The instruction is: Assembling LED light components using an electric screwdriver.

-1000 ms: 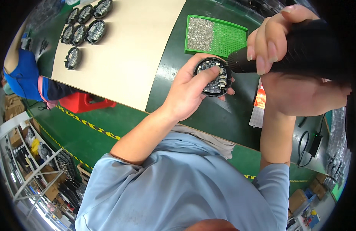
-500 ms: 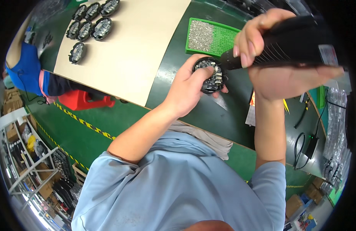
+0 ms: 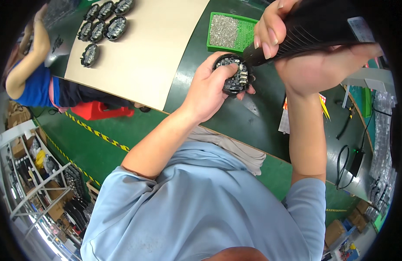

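Note:
My left hand [image 3: 208, 87] is closed round a black round housing with a circuit board [image 3: 232, 83] in it, thumb on the board and fingertips showing past the far edge. In my right hand [image 3: 306, 71] is a thick black electric screwdriver [image 3: 316, 32], held nearly level. Its narrow end points left and meets the upper right edge of the housing; whether the bit touches a screw is too small to tell. Beyond the housing stands a green tray [image 3: 208, 40] with a heap of small silvery screws [image 3: 223, 30] in its left part.
Several similar round housings [image 3: 116, 28] lie on a beige sheet [image 3: 153, 56] at the far left. Yellow tweezers [image 3: 325, 108], a black cable [image 3: 340, 167] and a small black box [image 3: 357, 163] are at the right. A co-worker's arm [image 3: 37, 43] shows at the left edge.
The whole view has shifted slightly. Both hands still hold the housing and the screwdriver together. The co-worker's arm at the left has come further into view.

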The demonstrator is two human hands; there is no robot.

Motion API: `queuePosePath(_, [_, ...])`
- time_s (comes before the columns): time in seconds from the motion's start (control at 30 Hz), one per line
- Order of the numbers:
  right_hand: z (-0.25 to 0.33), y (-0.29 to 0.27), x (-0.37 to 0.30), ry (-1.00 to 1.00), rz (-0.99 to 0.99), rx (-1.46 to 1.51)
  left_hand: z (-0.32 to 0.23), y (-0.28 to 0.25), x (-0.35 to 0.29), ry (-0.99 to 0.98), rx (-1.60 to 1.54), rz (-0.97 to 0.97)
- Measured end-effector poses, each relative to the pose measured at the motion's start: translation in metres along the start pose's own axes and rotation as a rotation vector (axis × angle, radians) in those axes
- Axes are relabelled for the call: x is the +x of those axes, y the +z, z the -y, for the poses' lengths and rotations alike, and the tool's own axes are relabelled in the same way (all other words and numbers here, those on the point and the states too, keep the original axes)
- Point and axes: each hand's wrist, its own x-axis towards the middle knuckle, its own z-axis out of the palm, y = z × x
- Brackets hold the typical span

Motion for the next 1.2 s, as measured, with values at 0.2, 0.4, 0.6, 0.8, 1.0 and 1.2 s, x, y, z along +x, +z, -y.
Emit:
queuePosePath(0.2, [0.008,0.007,0.002,0.037,-0.089,-0.211,0.0,-0.001,-0.003,0.014,0.056,0.015])
queuePosePath(0.4, [0.039,0.011,0.01,-0.084,-0.047,-0.023,0.003,0.006,-0.013,0.192,0.286,0.059])
queuePosePath(0.6, [0.04,0.007,0.015,-0.076,-0.186,-0.15,0.003,0.004,-0.021,0.528,0.515,0.24])
queuePosePath(0.8, [0.033,0.003,0.02,-0.056,-0.312,-0.253,-0.01,0.008,-0.023,0.651,0.643,0.376])
queuePosePath(1.0, [0.028,-0.002,0.03,-0.048,-0.427,-0.368,-0.007,0.003,-0.026,0.556,0.453,0.357])
queuePosePath(1.2, [0.017,-0.018,0.033,-0.124,-0.263,-0.555,-0.012,0.006,-0.014,0.181,0.17,0.197])
